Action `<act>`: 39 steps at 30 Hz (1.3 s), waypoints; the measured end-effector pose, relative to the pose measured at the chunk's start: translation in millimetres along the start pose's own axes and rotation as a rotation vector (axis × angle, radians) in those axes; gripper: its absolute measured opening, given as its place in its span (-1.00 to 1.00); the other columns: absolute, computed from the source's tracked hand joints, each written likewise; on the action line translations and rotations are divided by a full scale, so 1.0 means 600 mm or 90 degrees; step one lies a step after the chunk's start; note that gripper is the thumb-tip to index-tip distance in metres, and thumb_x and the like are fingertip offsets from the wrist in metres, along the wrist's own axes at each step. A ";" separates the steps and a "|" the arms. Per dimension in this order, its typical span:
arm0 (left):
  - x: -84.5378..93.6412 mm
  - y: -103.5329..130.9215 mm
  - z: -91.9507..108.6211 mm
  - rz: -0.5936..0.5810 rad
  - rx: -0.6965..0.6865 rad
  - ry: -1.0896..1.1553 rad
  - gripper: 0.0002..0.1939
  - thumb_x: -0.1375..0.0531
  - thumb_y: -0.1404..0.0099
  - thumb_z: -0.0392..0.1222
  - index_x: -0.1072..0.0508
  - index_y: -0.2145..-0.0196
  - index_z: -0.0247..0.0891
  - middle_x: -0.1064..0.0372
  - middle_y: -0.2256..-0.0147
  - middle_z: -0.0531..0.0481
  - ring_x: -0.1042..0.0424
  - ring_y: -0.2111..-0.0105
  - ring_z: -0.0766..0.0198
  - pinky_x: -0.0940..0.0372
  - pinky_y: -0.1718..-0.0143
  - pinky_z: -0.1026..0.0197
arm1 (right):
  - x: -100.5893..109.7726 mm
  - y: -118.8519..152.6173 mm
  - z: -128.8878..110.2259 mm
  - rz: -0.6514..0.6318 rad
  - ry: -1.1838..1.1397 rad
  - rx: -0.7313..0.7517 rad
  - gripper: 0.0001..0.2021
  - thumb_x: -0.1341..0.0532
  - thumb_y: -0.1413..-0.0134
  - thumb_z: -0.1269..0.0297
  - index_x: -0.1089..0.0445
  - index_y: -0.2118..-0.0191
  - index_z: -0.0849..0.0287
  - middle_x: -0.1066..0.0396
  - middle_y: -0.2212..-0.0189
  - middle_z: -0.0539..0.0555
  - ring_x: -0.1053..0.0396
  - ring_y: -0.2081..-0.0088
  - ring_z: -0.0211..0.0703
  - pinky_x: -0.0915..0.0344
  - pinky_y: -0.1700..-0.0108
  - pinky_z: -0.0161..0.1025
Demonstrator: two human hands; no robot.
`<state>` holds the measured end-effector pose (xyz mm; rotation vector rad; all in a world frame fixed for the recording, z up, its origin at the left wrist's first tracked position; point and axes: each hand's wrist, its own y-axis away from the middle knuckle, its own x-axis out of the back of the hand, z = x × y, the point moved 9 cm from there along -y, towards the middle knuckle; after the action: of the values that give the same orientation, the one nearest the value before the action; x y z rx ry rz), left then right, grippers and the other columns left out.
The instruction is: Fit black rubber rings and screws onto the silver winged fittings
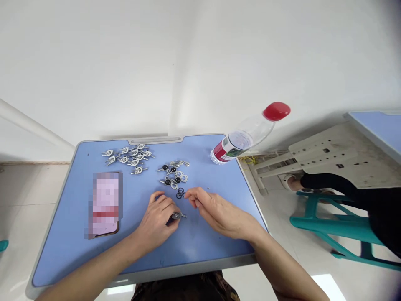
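Note:
My left hand (162, 215) rests on the blue table with its fingers closed around a small metal part (176, 215), whose thin shaft points right. My right hand (216, 211) has its fingertips pinched together at the edge of a few black rubber rings (179, 193). Whether one ring is between those fingertips is too small to tell. Just beyond the rings lies a group of metal parts (183, 177), several with round black caps (168, 182). Farther back on the left, several similar metal parts (134, 153) without black caps lie in a loose cluster.
A phone (106, 202) with a blurred screen lies on the table's left side. At the back right corner stands a clear bottle (238, 144) with a red cap. A white wall borders the table (78, 251). To the right, a person's leg shows near a green stool (338, 228).

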<state>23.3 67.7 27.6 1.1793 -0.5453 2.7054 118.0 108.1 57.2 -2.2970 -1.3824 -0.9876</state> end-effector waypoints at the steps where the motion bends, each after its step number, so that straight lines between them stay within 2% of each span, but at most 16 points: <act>1: 0.000 -0.001 -0.002 -0.005 0.006 0.006 -0.89 -0.18 -0.17 -0.39 -0.39 0.36 -0.21 -0.40 0.42 0.10 -0.36 0.35 0.28 -0.09 -0.03 0.00 | 0.004 0.000 0.001 0.011 -0.031 -0.014 -0.66 0.11 -0.24 0.46 -0.03 -0.11 0.17 -0.33 0.29 0.07 -0.27 0.40 -0.27 -0.20 0.31 -0.31; 5: 0.000 -0.002 -0.004 -0.009 0.007 0.006 -0.90 -0.18 -0.18 -0.37 -0.38 0.37 -0.20 -0.40 0.42 0.09 -0.37 0.35 0.26 -0.10 -0.02 0.00 | 0.019 0.003 0.005 0.044 -0.109 -0.079 -0.66 0.07 -0.31 0.32 0.00 -0.16 0.12 -0.25 0.43 -0.06 -0.17 0.50 -0.32 -0.17 0.37 -0.35; 7: 0.000 -0.002 -0.003 -0.009 0.002 0.001 -0.90 -0.18 -0.18 -0.37 -0.38 0.36 -0.20 -0.40 0.42 0.08 -0.37 0.35 0.26 -0.10 -0.02 0.00 | 0.026 0.004 0.002 0.062 -0.158 -0.083 -0.69 0.02 -0.28 0.29 -0.07 -0.11 0.12 -0.22 0.43 -0.06 -0.12 0.52 -0.34 -0.14 0.41 -0.36; 10: 0.000 -0.002 -0.002 -0.010 -0.003 -0.009 -0.91 -0.17 -0.18 -0.36 -0.38 0.37 -0.20 -0.40 0.42 0.07 -0.37 0.35 0.25 -0.10 -0.01 0.00 | 0.032 0.003 0.003 0.096 -0.248 -0.076 -0.79 0.01 -0.28 0.27 -0.22 0.02 0.14 -0.24 0.37 0.00 -0.16 0.43 -0.33 -0.16 0.37 -0.36; 13: -0.001 -0.003 -0.002 -0.015 -0.012 -0.017 -0.92 -0.17 -0.19 -0.36 -0.38 0.37 -0.20 -0.40 0.42 0.07 -0.37 0.34 0.25 -0.09 -0.01 0.00 | 0.028 -0.001 0.014 0.116 -0.373 -0.075 -0.75 0.03 -0.31 0.16 -0.30 0.11 0.17 -0.18 0.47 -0.04 -0.14 0.48 -0.34 -0.15 0.41 -0.35; 16: -0.001 -0.005 -0.002 -0.017 -0.026 -0.017 -0.91 -0.17 -0.18 -0.36 -0.38 0.36 -0.20 -0.40 0.42 0.08 -0.37 0.34 0.26 -0.08 -0.02 0.00 | 0.030 -0.003 0.031 0.167 -0.440 -0.090 -0.67 0.08 -0.32 0.08 -0.24 0.00 0.14 -0.04 0.56 -0.10 0.00 0.58 -0.36 -0.02 0.54 -0.37; 19: -0.001 -0.008 -0.003 -0.011 -0.040 -0.009 -0.91 -0.15 -0.19 -0.36 -0.38 0.37 -0.20 -0.39 0.42 0.08 -0.36 0.34 0.26 -0.09 -0.01 0.02 | 0.038 -0.003 0.047 0.226 -0.429 -0.101 -0.72 -0.04 -0.26 0.11 -0.21 0.00 0.10 -0.03 0.54 -0.11 0.03 0.53 -0.35 0.03 0.53 -0.38; 21: -0.004 -0.009 -0.005 -0.019 -0.047 0.001 -0.91 -0.15 -0.18 -0.37 -0.37 0.37 -0.20 -0.38 0.43 0.08 -0.35 0.35 0.26 -0.12 0.05 0.05 | 0.043 -0.006 0.055 0.260 -0.472 -0.082 -0.79 -0.11 -0.20 0.18 -0.20 0.08 0.09 -0.03 0.53 -0.12 0.06 0.54 -0.36 0.05 0.53 -0.39; 23: -0.006 -0.009 -0.006 -0.029 -0.046 0.009 -0.90 -0.15 -0.17 -0.37 -0.37 0.38 -0.20 -0.37 0.43 0.06 -0.34 0.35 0.24 -0.16 0.15 0.10 | 0.038 -0.015 0.060 0.248 -0.548 -0.061 -0.85 -0.10 -0.17 0.22 -0.20 0.15 0.11 -0.08 0.51 -0.12 0.09 0.57 -0.40 0.09 0.56 -0.39; 26: -0.008 -0.008 -0.010 -0.038 -0.031 0.005 -0.91 -0.15 -0.17 -0.37 -0.37 0.38 -0.21 -0.37 0.41 0.04 -0.33 0.34 0.22 -0.16 0.23 0.13 | 0.035 -0.025 0.065 0.258 -0.629 -0.042 -0.83 -0.08 -0.18 0.14 -0.21 0.27 0.15 -0.07 0.56 -0.13 0.08 0.63 -0.42 0.11 0.60 -0.40; 29: -0.008 -0.007 -0.015 -0.035 -0.018 0.020 -0.90 -0.17 -0.14 -0.37 -0.37 0.39 -0.21 -0.36 0.41 0.04 -0.32 0.35 0.23 -0.15 0.24 0.15 | 0.034 -0.027 0.060 0.300 -0.644 -0.024 -0.75 -0.07 -0.18 0.07 -0.22 0.36 0.16 -0.18 0.58 -0.09 -0.10 0.63 -0.36 -0.03 0.59 -0.35; 32: -0.007 -0.008 -0.020 -0.028 -0.011 0.032 -0.90 -0.18 -0.12 -0.38 -0.37 0.40 -0.22 -0.35 0.42 0.04 -0.32 0.35 0.23 -0.15 0.25 0.15 | 0.027 -0.022 0.053 0.351 -0.630 -0.005 -0.70 -0.07 -0.18 0.05 -0.20 0.43 0.17 -0.26 0.58 -0.05 -0.18 0.55 -0.31 -0.12 0.48 -0.31; 35: -0.006 -0.010 -0.021 -0.028 -0.014 0.025 -0.89 -0.18 -0.09 -0.40 -0.38 0.43 -0.22 -0.35 0.44 0.04 -0.32 0.35 0.22 -0.14 0.26 0.16 | 0.021 -0.014 0.051 0.403 -0.568 0.009 -0.66 -0.08 -0.15 0.01 -0.23 0.48 0.17 -0.29 0.54 -0.02 -0.14 0.50 -0.30 -0.10 0.40 -0.30; 39: -0.004 -0.010 -0.021 -0.012 -0.004 0.025 -0.89 -0.18 -0.07 -0.41 -0.38 0.45 -0.23 -0.36 0.44 0.06 -0.33 0.36 0.24 -0.14 0.25 0.17 | 0.009 -0.009 0.072 0.430 -0.550 -0.022 -0.63 -0.10 -0.12 -0.06 -0.23 0.45 0.18 -0.15 0.53 -0.08 -0.02 0.57 -0.37 0.00 0.53 -0.35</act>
<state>17.7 78.0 19.5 1.1224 -0.5345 2.7020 132.7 138.2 29.1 -3.0250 -0.6370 0.2239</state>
